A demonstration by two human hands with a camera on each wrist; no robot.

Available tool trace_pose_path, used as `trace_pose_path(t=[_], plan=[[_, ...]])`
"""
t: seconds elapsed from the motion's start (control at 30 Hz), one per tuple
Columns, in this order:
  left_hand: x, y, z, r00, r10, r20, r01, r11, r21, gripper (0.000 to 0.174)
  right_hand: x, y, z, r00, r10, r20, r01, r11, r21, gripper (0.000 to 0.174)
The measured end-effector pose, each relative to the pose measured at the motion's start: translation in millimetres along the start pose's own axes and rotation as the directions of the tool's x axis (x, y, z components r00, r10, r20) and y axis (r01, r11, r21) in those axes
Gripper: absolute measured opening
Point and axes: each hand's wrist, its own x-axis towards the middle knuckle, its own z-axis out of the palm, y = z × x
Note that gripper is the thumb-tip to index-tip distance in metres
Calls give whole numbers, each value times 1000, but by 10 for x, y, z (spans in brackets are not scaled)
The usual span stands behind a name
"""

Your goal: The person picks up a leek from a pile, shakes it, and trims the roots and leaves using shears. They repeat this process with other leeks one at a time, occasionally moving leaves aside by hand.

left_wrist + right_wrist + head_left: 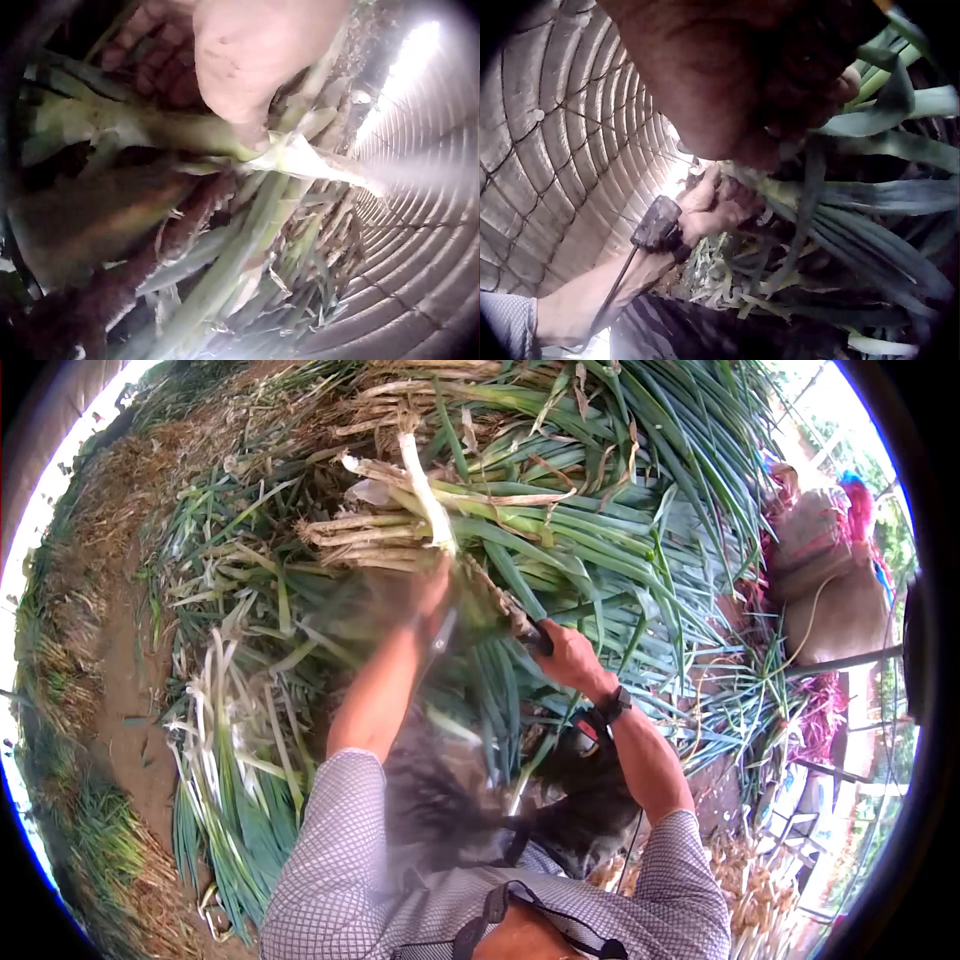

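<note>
My left hand [428, 592], blurred in the head view, grips a leek [425, 490] by its stalk, its white shank and root end pointing up and away. In the left wrist view the thumb side of that hand [255, 64] lies over the same leek [296, 156]. A little to the right, my right hand [573, 658] grips the black handle of a knife [543, 638]; its brown-stained blade [493, 592] points up-left toward the left hand. The right wrist view shows the right hand [705, 82] close above the left, its fingers mostly in shadow.
A large heap of leeks [610, 560] lies ahead, roots to the left. More leeks [230, 760] with pale shanks lie to the left. Stuffed sacks [835, 580] stand at the right, and pale scraps [765, 880] lie at the lower right.
</note>
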Motion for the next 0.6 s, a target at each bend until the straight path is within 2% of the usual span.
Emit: trace_pose_path(t=[0.07,0.13,0.2,0.3,0.37,0.47,0.53,0.6], plan=[[-69,106,-24,993,-78,84,68,990,125,71,-4,-20,-34,1000,9,13,-9,999,35,30],[-123,89,-34,983,-56,177,62,998,-29,88,-6,-51,-84,1000,18,22,-19,999,44,28],[-186,101,9,959,-120,258,189,947,-259,93,-8,-63,-105,999,27,25,-28,999,28,28],[-529,508,-107,915,-85,394,249,888,-387,95,-34,-25,-122,1000,-7,29,5,998,61,25],[-596,624,-124,880,-59,472,292,850,-438,97,-48,24,-115,1000,-21,18,21,999,30,32],[-569,715,-140,858,-19,514,320,802,-505,90,-69,25,-143,1000,-10,13,10,1000,13,35],[-722,951,-166,884,104,456,240,736,-633,83,-94,-7,-169,999,-35,-4,35,999,38,34],[-765,1018,-259,895,-34,444,351,669,-656,63,-146,-52,-182,994,-102,-41,105,990,89,33]])
